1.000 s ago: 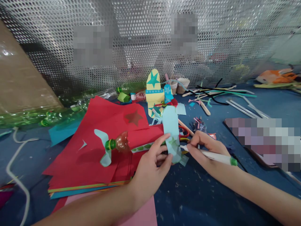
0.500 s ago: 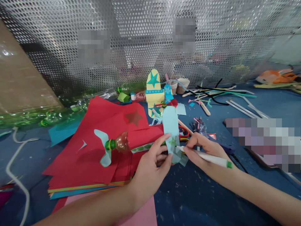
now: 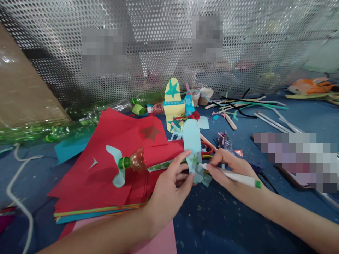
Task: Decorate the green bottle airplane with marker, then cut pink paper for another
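Observation:
My left hand (image 3: 171, 187) pinches the lower end of a light blue paper strip (image 3: 192, 135) with rounded ends, thumb in front and fingers partly behind. A green star (image 3: 195, 159) is drawn on this strip. In my right hand (image 3: 229, 169) is a white marker (image 3: 239, 177) with a green end, its tip touching the strip beside the star. Left of the strip lies a red paper tube (image 3: 166, 152) with a green-dotted white band. A cut brown bottle top (image 3: 137, 159) with a green cap and a light blue paper propeller (image 3: 120, 176) sits at the tube's left end.
Under the tube is a stack of red paper sheets (image 3: 87, 180). Behind stand a yellow paper plane (image 3: 173, 107) with teal stars and two small cups (image 3: 205, 96). Pipe cleaners (image 3: 246, 106) and a pixelated flat object (image 3: 296, 158) lie right. A perforated metal panel (image 3: 159, 42) rises at the back.
The marker tip has shifted very slightly on the paper strip near the star. Both hands stay almost in place; the other things have not moved.

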The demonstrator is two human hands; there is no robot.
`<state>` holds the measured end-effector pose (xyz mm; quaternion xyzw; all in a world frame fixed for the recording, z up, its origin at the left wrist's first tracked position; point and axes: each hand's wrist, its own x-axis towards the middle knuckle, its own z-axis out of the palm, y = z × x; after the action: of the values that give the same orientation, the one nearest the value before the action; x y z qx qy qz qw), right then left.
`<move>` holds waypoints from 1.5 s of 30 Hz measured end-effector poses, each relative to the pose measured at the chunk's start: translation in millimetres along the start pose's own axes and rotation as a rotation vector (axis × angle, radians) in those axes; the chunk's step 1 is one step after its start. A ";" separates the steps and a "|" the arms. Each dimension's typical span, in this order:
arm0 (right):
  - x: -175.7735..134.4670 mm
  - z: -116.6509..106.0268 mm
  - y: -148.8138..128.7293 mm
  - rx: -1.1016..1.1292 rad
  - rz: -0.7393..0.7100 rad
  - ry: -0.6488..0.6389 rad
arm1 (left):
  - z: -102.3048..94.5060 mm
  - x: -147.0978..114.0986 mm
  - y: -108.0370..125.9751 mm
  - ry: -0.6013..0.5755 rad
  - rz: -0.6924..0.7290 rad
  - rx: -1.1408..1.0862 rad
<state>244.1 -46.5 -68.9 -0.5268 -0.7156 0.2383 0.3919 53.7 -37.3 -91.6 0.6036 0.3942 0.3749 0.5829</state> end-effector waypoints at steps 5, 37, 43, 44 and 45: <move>-2.0 0.4 1.8 0.035 -0.006 0.035 | -0.1 0.2 0.9 0.001 0.005 0.013; -2.4 5.1 -3.0 0.074 0.012 -0.040 | 0.0 0.9 0.3 -0.001 0.015 -0.002; -0.4 8.6 -3.1 0.041 -0.002 -0.011 | 0.5 0.5 1.0 -0.001 0.022 0.008; -0.6 9.2 -2.9 0.040 -0.005 -0.009 | 0.6 0.5 1.1 -0.001 0.025 0.008; -1.0 9.5 -2.7 0.039 -0.007 -0.008 | 0.6 0.6 0.9 0.000 0.025 0.005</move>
<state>234.9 -47.7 -72.7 -0.5156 -0.7142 0.2529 0.4001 54.6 -37.0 -90.7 0.6098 0.3878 0.3811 0.5766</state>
